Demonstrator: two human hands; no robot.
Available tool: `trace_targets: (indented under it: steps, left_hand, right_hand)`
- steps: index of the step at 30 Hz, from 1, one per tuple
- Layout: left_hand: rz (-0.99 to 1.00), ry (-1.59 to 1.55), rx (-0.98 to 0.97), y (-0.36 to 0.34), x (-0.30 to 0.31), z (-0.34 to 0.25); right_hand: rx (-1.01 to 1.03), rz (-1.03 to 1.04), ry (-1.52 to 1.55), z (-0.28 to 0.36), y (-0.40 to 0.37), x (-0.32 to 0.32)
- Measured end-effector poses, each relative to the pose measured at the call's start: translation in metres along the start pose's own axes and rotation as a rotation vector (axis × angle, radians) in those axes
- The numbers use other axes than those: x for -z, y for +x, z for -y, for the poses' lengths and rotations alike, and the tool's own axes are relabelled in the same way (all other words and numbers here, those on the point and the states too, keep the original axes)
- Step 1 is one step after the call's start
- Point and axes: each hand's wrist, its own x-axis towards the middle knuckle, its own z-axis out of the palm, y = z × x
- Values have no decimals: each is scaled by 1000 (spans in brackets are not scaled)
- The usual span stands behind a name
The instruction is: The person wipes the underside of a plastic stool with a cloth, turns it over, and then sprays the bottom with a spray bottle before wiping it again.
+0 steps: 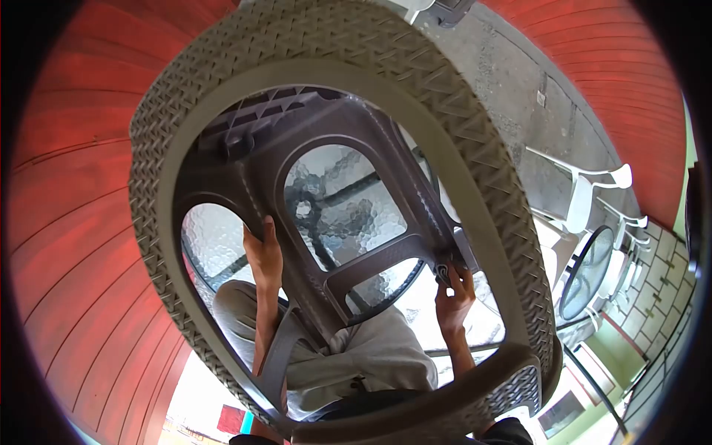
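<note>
A brown plastic chair with a woven-pattern rim (486,159) fills the middle of the view, tipped so that its underside and legs face me. Both my forearms reach through its frame. My left hand (264,256) is closed around the edge of a dark leg panel at the left, thumb pointing up along it. Near the lower right of the same panel, the fingers of my right hand (454,298) pinch a small dark item (443,271) against the chair frame; I cannot make out what it is. My legs in grey trousers (326,371) are below.
Behind the chair's openings lies a textured glass tabletop (348,200) with dark supports. White chairs (582,194) and another round glass table (587,273) stand at the right. Red walls (89,222) curve on both sides; a concrete floor (519,81) shows at the top.
</note>
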Motion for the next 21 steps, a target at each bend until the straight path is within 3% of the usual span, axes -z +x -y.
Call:
trace_targets:
  steps: [2,5,7,16,21]
  left_hand:
    - [21,31,-31,0,0,-6]
    - [16,36,-45,0,-1,-7]
    - [11,43,-37,2,-1,-7]
    - [9,38,-20,2,-1,-11]
    - [-20,3,-11,2,-5,-9]
  right_hand:
    - [-19,26,-77,-14,-11,-10]
    - [123,-35,41,22,18,-18]
    - [190,-83,-39,31,36,-37]
    - [374,-130,66,124,167,-113]
    - [366,-50,57,81,119,-72]
